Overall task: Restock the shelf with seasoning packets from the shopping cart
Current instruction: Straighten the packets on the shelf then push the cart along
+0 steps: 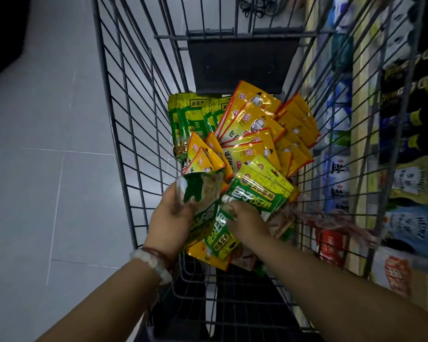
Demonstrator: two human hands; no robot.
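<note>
Both hands reach into the cart [124, 134]: left hand [169, 218] grips green packets [203, 201]; right hand [247, 218] curls onto another green packet [255, 193]. Orange packets [255, 119] lie beyond.

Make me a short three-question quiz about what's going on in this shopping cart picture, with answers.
1. True or false: the shopping cart holds only green packets.
2. Which hand wears the bead bracelets? A) left B) right
3. What does the left hand hold?

Key
1. False: orange-yellow packets fill the middle, and green packets lie at the far left.
2. A
3. A bunch of green seasoning packets; the right hand is on them too.
</note>
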